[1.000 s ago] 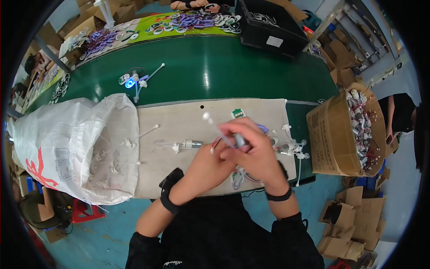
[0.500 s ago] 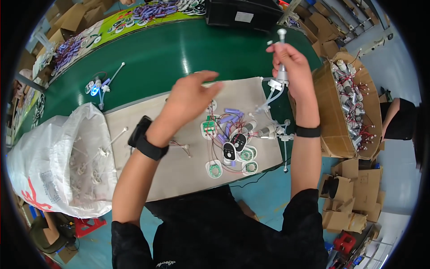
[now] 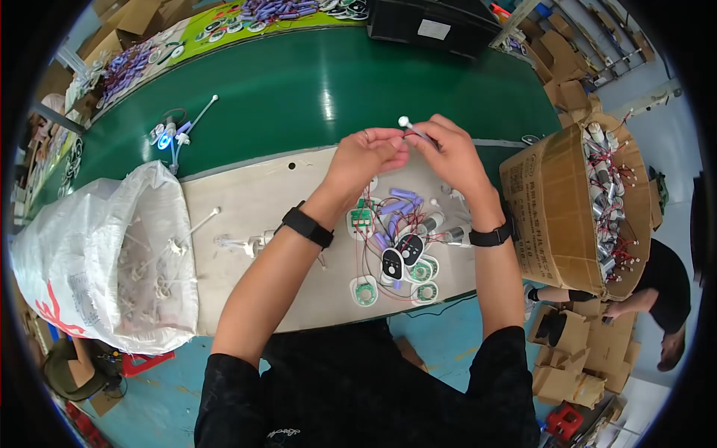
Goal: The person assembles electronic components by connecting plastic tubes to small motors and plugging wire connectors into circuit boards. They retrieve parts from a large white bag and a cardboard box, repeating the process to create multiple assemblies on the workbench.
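My right hand is closed around a clear tube with a white knob-like tip; the rest of it is hidden in the palm. Close against it, my left hand is closed in a pinch; what sits between its fingertips is too small to make out. Both hands are above the far edge of a beige mat. Below them lies a tangle of purple battery cells, a green circuit board, black-faced control panels, silver motors, round boards and thin wires.
At left, a white woven sack holds tubes with white fittings. Behind it stands an assembly with a blue light. A cardboard box of wired motors is at right, a black bin at the back. Another person bends beyond the box.
My right hand has moved left and down, and my left hand has moved right to meet it. The left fingers have gone from spread to pinched. The view has shifted slightly.
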The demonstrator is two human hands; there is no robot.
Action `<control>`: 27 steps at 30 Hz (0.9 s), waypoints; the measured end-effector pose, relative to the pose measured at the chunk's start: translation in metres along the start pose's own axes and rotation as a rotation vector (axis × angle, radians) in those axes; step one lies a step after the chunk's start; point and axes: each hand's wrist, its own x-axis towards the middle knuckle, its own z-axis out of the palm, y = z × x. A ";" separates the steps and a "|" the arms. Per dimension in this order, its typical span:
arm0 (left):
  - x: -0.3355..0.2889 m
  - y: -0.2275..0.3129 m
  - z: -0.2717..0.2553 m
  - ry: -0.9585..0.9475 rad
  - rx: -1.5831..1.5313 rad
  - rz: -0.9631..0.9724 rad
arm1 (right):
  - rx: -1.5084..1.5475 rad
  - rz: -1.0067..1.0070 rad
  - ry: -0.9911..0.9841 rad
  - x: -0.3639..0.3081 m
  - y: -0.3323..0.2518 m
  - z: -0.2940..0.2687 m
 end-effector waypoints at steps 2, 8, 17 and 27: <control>0.010 0.004 -0.007 0.022 -0.080 0.016 | -0.013 -0.108 -0.003 0.001 -0.005 -0.002; 0.015 0.046 -0.014 -0.090 0.296 0.128 | 0.300 0.139 -0.020 0.002 -0.013 -0.013; 0.008 0.028 -0.045 0.088 0.945 0.223 | -0.227 -0.096 0.086 -0.002 0.008 -0.047; -0.009 -0.015 -0.060 0.044 1.108 0.277 | -0.146 -0.068 0.038 -0.013 0.000 0.012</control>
